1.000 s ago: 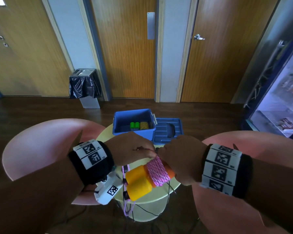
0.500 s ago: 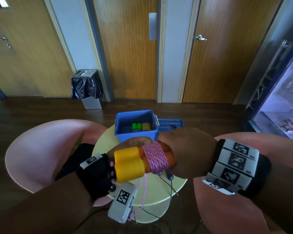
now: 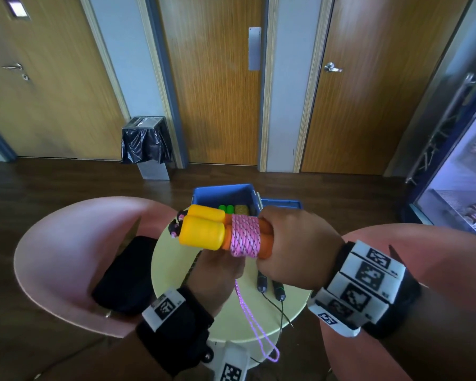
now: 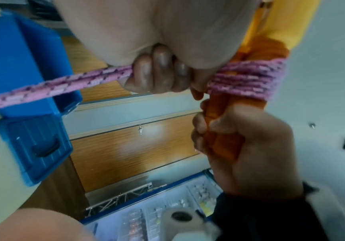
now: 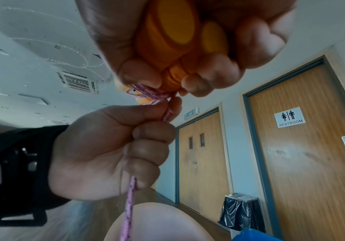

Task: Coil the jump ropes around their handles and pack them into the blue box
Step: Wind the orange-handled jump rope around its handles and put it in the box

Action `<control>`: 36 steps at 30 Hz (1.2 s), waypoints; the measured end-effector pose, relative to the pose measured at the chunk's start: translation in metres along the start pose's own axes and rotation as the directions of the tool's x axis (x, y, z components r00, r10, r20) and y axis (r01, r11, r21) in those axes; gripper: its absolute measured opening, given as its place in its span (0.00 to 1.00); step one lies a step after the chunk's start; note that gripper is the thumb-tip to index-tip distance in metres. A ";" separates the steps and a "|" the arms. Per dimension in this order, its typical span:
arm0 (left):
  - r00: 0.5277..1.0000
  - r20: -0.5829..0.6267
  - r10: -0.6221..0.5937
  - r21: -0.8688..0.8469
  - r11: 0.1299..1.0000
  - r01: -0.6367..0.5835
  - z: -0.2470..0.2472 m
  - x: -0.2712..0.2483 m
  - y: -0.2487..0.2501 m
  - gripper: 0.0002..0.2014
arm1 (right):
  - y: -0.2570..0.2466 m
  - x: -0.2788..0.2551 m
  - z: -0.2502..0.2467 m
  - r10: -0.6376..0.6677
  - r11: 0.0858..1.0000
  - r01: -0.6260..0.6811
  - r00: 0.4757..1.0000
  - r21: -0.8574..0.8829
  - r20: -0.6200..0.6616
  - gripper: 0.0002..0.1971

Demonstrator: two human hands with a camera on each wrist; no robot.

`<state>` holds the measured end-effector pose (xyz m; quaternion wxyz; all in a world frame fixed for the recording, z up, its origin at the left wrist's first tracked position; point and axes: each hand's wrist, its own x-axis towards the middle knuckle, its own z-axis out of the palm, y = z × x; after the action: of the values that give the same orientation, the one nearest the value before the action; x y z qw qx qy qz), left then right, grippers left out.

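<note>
Two yellow-and-orange handles (image 3: 204, 229) lie side by side in the air above the table, bound by a pink rope coil (image 3: 243, 235). My right hand (image 3: 294, 243) grips their orange ends (image 5: 177, 40). My left hand (image 3: 220, 270) sits just beneath the bundle, fingers (image 4: 157, 70) curled round the pink rope (image 4: 54, 88) right beside the coil (image 4: 248, 76). A loose loop of the rope (image 3: 256, 325) hangs below that hand. Behind the bundle stands the open blue box (image 3: 226, 196), holding green and yellow handles.
The box lid (image 3: 280, 203) lies right of the box on the round pale-yellow table (image 3: 173, 270). Two black handles (image 3: 261, 281) with a thin cord rest on the table. Pink chairs (image 3: 66, 243) flank it; a black object (image 3: 127, 276) lies on the left one. A glass-door fridge (image 3: 465, 188) stands far right.
My left hand has swung from on top of the handles round their far side to underneath, carrying the pink rope with it. My right hand kept its grip and the bundle rose.
</note>
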<state>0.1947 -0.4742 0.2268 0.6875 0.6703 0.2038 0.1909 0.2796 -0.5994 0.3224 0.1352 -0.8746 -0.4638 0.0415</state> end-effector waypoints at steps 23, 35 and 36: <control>0.983 -0.127 0.134 0.187 0.976 -0.109 0.002 -0.016 0.010 0.33 | -0.001 0.009 0.025 0.105 0.985 -0.112 0.992 0.133 0.063 0.27; 0.987 0.126 0.100 0.420 0.896 -0.145 -0.009 -0.020 0.010 0.11 | 0.028 0.026 0.031 0.322 0.930 -0.307 0.946 -0.200 0.042 0.18; 0.982 0.153 0.113 0.470 0.866 -0.172 -0.010 -0.019 0.011 0.11 | 0.031 0.029 0.035 0.350 0.916 -0.325 0.934 -0.234 0.072 0.18</control>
<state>0.1734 -0.4757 0.2376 0.4945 0.8435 0.1528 0.1438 0.3138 -0.5848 0.2815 0.0030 -0.9473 -0.3143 0.0623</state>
